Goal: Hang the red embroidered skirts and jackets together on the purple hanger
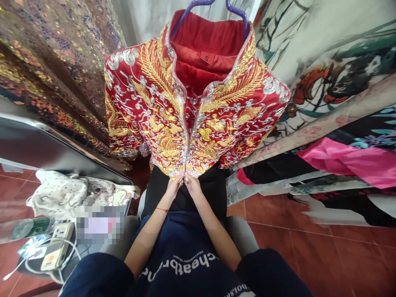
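Note:
A red jacket (167,136) with dense gold and silver embroidery hangs in front of me on a purple hanger (240,11). Inside its collar is a label (207,58) marked S. The two front edges meet along the middle, with a gap widening towards the neck. My left hand (175,185) pinches the bottom corner of the front edge on the left. Right beside it, my right hand (192,183) grips the matching corner on the other side. Both hands are closed and almost touching; what lies between the fingertips is partly hidden.
Sequined fabric (64,62) hangs at left, and a painted-pattern cloth (324,62) at right. Below that lie black and pink garments (349,161). At lower left are a spotted cloth (68,194), a bottle (27,229) and a power strip (58,245) with white cables.

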A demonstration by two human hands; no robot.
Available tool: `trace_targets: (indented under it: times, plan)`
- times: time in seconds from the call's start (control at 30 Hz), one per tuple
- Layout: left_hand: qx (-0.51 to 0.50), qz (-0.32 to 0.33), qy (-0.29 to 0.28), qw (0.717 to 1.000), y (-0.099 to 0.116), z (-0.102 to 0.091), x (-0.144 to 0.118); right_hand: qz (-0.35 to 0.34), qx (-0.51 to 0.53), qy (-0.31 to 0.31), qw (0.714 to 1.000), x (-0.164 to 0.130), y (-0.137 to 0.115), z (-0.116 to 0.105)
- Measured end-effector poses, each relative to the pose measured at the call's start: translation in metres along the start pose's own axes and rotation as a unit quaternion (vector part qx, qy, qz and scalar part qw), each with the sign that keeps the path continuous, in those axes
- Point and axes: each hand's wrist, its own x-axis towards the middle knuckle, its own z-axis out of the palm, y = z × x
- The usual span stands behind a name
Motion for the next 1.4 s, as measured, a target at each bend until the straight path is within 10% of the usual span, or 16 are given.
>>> trace_targets:
  times: [0.27, 0.47, 0.87, 1.4]
  plan:
    - [-0.007, 0.016, 0.021, 1.000, 0.006, -0.005, 0.003, 0.111, -0.160, -0.120, 0.973, -0.015, -0.031, -0.016]
    - [-0.032, 0.037, 0.018, 0.999, 0.004, 0.001, 0.000, 0.060, -0.269, -0.183, 0.944, -0.038, -0.058, -0.035]
    - [0.005, 0.026, -0.037, 0.999, 0.004, 0.002, -0.007, -0.132, -0.253, -0.065, 0.956, -0.039, -0.041, -0.004]
    - [0.060, 0.055, -0.022, 0.996, -0.006, -0.006, 0.001, -0.127, -0.287, -0.025, 0.949, -0.044, -0.045, 0.002]
